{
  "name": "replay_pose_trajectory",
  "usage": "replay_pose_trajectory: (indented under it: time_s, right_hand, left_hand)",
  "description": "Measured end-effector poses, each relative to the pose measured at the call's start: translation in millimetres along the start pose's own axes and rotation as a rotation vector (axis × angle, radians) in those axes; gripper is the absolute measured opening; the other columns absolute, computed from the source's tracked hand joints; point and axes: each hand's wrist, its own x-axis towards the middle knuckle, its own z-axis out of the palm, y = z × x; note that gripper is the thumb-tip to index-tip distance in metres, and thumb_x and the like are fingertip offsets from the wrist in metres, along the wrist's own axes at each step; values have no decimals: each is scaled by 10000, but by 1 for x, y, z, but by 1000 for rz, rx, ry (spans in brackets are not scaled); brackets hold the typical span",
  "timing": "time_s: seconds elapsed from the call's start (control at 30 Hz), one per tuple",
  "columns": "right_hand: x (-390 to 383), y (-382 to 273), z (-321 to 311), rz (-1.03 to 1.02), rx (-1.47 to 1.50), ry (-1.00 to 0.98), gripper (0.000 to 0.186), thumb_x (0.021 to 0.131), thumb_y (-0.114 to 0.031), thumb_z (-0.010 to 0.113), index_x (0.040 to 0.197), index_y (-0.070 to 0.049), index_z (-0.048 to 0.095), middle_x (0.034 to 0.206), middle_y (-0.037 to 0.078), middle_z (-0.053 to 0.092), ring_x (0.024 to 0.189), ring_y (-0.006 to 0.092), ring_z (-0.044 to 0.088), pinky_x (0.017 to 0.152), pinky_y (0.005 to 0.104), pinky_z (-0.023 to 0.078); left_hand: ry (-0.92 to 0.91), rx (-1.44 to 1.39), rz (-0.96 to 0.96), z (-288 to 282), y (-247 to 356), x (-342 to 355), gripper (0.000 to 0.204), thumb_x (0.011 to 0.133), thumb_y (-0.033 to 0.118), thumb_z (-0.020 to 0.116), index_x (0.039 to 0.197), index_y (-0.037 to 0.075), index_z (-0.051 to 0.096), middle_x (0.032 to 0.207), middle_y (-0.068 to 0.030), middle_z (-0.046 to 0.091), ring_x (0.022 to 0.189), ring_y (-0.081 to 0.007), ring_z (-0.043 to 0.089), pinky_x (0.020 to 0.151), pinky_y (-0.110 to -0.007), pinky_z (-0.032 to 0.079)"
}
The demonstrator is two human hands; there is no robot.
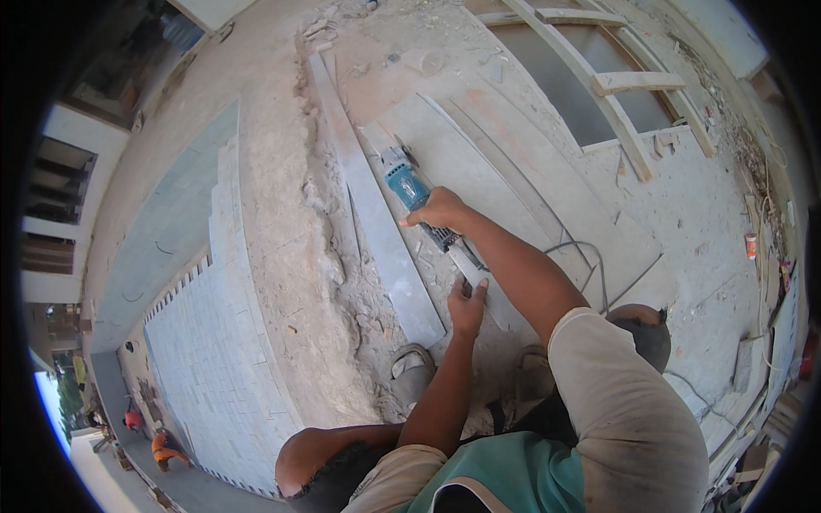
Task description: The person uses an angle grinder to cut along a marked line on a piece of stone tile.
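My right hand (442, 211) is closed around the body of a blue and black angle grinder (406, 184). The grinder's head points away from me, over pale slabs on the ground. Close to its rear end, my left hand (467, 309) has thumb and fingers closed on a narrow, light-coloured strip (470, 267), which looks like a cut piece of tile. Just left of the grinder lies a long grey tile strip (376, 227), running from near my left shoe (413, 374) to the far side. A dark cord (596, 255) loops over the ground on the right.
Broken, crumbly concrete (321, 231) edges the ground left of the strip. Beyond it lies a lower area with light blue-grey tiles (214, 342), where a person in orange (167, 451) bends down. A wooden frame (590, 77) spans an opening at far right; an orange can (751, 246) stands right.
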Motion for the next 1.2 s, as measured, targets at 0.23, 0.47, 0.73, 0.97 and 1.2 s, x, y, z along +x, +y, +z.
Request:
replay_pose_trajectory:
  time_s: [0.23, 0.47, 0.73, 0.97, 1.2]
  right_hand:
    - [-3, 0, 1, 9, -9, 14, 715, 562, -429, 901, 988, 102, 680, 1037, 251, 692, 971, 318, 692, 853, 353, 520]
    - [-14, 7, 1, -29, -8, 37, 617, 561, -429, 903, 855, 67, 684, 928, 242, 691, 862, 312, 689, 791, 352, 512]
    - [-18, 12, 3, -28, -32, 39, 614, 559, -436, 902, 845, 62, 682, 919, 237, 690, 854, 309, 688, 792, 356, 512]
    - [-22, 14, 1, -3, -60, 6, 731, 555, -460, 892, 983, 96, 683, 1026, 243, 697, 958, 318, 697, 850, 347, 529]
    - [-27, 16, 1, 2, -50, 2, 723, 548, -456, 895, 971, 92, 687, 1012, 245, 698, 957, 324, 696, 847, 354, 529]
  left_hand:
    - [-14, -19, -14, 0, -1, 0, 445, 912, 74, 670, 1276, -134, 520, 1111, -130, 662, 980, -150, 616, 826, -277, 488]
    - [4, -7, -50, 0, -4, 0, 487, 914, 70, 664, 1317, -140, 486, 1140, -150, 655, 996, -168, 624, 836, -281, 495]
    - [2, -35, -29, -1, -6, 2, 492, 888, 62, 691, 1298, -133, 503, 1066, -123, 660, 920, -147, 607, 797, -276, 488]
    - [0, 28, -47, -4, -9, 3, 460, 882, 51, 682, 1276, -126, 521, 1036, -112, 664, 896, -134, 608, 779, -269, 486]
    - [0, -6, 19, -2, -8, 2, 466, 884, 50, 689, 1281, -126, 521, 1001, -99, 661, 853, -127, 598, 742, -268, 485]
